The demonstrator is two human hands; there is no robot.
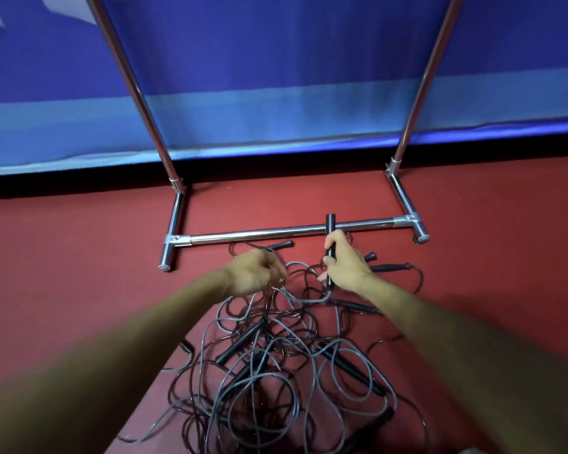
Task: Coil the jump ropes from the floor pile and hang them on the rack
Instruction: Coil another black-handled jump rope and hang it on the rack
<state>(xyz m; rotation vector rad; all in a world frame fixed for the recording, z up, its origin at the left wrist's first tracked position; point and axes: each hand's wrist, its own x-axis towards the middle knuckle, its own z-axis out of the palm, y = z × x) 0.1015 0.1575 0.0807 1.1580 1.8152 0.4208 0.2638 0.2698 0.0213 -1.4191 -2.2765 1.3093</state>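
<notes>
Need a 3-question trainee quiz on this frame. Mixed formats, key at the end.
1. True or false: the right hand holds a black handle upright.
2. Relative to the rack, where is the rope pile?
A. hung on its uprights
B. on the red floor in front of its base bar
C. behind it, against the wall
3. Fill in: the left hand grips ____ of the pile.

Key: 1 true. 2 B. 3 cords, though the hand is motion-blurred.
</notes>
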